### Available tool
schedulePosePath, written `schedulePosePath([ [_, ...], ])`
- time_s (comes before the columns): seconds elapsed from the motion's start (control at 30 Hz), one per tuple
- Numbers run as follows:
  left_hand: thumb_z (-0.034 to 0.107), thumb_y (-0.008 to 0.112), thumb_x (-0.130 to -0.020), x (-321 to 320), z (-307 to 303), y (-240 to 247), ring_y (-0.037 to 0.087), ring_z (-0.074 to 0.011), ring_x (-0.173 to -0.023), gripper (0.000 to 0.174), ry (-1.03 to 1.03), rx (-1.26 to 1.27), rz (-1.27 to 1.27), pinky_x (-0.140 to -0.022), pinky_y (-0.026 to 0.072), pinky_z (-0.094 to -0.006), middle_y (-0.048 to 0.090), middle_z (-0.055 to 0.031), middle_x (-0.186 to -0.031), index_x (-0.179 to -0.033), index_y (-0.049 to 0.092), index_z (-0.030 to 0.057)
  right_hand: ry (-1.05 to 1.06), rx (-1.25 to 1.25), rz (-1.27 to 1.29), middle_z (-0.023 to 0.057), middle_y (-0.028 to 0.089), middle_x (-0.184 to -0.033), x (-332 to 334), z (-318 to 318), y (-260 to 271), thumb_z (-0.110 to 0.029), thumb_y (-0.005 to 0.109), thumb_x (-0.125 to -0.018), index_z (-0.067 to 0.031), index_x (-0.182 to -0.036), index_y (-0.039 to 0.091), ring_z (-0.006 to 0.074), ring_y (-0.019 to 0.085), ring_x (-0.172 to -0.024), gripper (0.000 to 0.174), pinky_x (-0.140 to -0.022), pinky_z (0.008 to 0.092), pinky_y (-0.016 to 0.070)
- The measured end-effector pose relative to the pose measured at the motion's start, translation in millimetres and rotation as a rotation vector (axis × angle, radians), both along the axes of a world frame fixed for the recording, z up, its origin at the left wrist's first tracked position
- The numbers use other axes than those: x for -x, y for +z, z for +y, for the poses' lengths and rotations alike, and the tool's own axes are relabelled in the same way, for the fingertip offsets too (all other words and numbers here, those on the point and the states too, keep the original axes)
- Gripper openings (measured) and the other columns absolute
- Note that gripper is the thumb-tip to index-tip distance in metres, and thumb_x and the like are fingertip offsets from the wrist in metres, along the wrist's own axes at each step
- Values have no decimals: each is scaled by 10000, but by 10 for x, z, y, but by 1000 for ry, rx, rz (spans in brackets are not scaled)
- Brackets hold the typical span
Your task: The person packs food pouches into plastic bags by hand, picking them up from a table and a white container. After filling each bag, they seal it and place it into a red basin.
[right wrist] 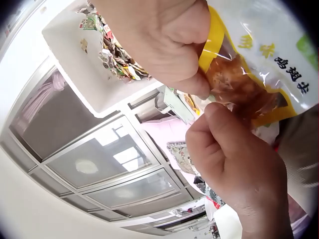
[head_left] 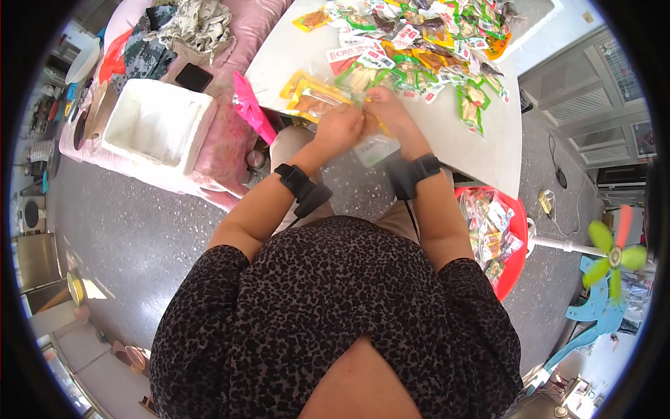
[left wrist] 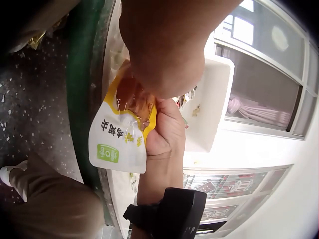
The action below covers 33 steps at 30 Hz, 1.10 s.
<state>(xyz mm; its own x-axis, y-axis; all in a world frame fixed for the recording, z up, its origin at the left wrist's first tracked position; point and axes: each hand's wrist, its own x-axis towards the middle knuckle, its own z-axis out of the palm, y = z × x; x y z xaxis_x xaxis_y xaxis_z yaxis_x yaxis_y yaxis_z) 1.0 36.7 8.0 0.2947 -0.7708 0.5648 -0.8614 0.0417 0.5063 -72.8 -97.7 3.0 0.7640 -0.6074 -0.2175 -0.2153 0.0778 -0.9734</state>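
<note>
Over the near edge of the table, both hands hold one snack pouch (head_left: 377, 149) of brown meat. The pouch has a clear window, yellow edges and a white panel with black characters and a green mark, seen well in the left wrist view (left wrist: 117, 134). My left hand (head_left: 340, 128) pinches its edge, thumb against curled fingers (right wrist: 227, 154). Close beside it, my right hand (head_left: 392, 115) grips the same edge with fingers bent (right wrist: 172, 47). The fingertips of both hands nearly meet. Yellow-edged pouches (head_left: 314, 101) lie just beyond the left hand.
Many snack packets (head_left: 419, 59) are heaped on the white table (head_left: 488, 150). A white foam box (head_left: 157, 122) stands on the pink-covered bed at left, near a phone (head_left: 193, 77). Below the table's right side is a red basin (head_left: 520, 244) of packets; a fan (head_left: 614, 257) stands farther right.
</note>
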Motion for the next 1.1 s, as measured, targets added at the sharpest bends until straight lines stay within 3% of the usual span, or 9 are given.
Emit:
schedulePosePath([
  [0.13, 147, 493, -710, -11, 7, -56, 507, -293, -637, 99, -37, 8, -37, -534, 416, -393, 497, -113, -672, -679, 474, 54, -85, 320, 120, 153, 532, -868, -152, 3, -202, -146, 585, -619, 12, -998, 447, 226, 541, -748, 434, -653, 287, 431],
  [0.33, 149, 485, -712, -110, -14, -161, 512, -292, -652, 88, -41, -25, 50, -553, 421, -388, 502, -108, -683, -698, 484, 63, -138, 283, 110, 191, 534, -908, -83, 207, -33, -151, 560, -645, 18, -1072, 400, 238, 548, -783, 486, -656, 295, 436],
  [0.43, 161, 472, -719, -106, -31, -212, 514, -295, -646, 94, 9, -111, 47, -559, 419, -387, 505, -109, -687, -701, 490, 70, -146, 279, -6, 205, 534, -920, 20, 150, -384, -152, 552, -654, 28, -1103, 369, 231, 549, -821, 517, -664, 299, 438],
  [0.53, 169, 461, -723, -81, -57, -195, 518, -296, -640, 100, 22, -188, 26, -558, 418, -385, 507, -110, -683, -705, 498, 77, -56, 299, 64, 217, 528, -936, 206, 183, -236, -171, 562, -663, 43, -1107, 357, 230, 556, -814, 534, -659, 294, 444],
  [0.63, 206, 430, -758, -76, -75, -108, 515, -289, -700, 153, 21, -333, 14, -600, 426, -388, 514, -120, -725, -767, 502, 71, -51, 316, 302, 206, 531, -949, 275, 211, -106, -197, 581, -664, 42, -1100, 368, 227, 565, -787, 541, -642, 287, 453],
  [0.73, 226, 409, -779, -79, -78, -111, 516, -286, -733, 186, 39, -397, 21, -623, 430, -389, 518, -124, -741, -793, 504, 67, -147, 309, 312, 150, 549, -894, 492, 389, -54, -200, 586, -675, 40, -1074, 390, 190, 566, -712, 506, -581, 263, 457],
  [0.83, 229, 403, -783, -74, -80, -105, 517, -285, -739, 192, 55, -397, 9, -626, 430, -389, 519, -125, -731, -789, 504, 65, 18, -153, 164, 79, 546, -820, 673, 580, 20, -176, 568, -694, 5, -1046, 427, 136, 543, -656, 421, -524, 237, 443],
  [1.03, 213, 418, -774, -29, -20, 33, 526, -292, -679, 177, 57, -347, -25, -587, 436, -393, 523, -126, -731, -816, 500, 62, -186, -40, 7, 17, 535, -777, 646, 703, -2, -131, 519, -732, -65, -975, 499, 80, 497, -607, 253, -469, 202, 394],
  [1.1, 201, 430, -764, -30, 21, 161, 531, -294, -655, 173, 51, -317, -85, -569, 438, -393, 524, -127, -730, -836, 497, 58, -22, -41, 51, -3, 537, -767, 680, 545, 105, -124, 511, -738, -72, -974, 511, 60, 476, -585, 242, -451, 187, 364],
])
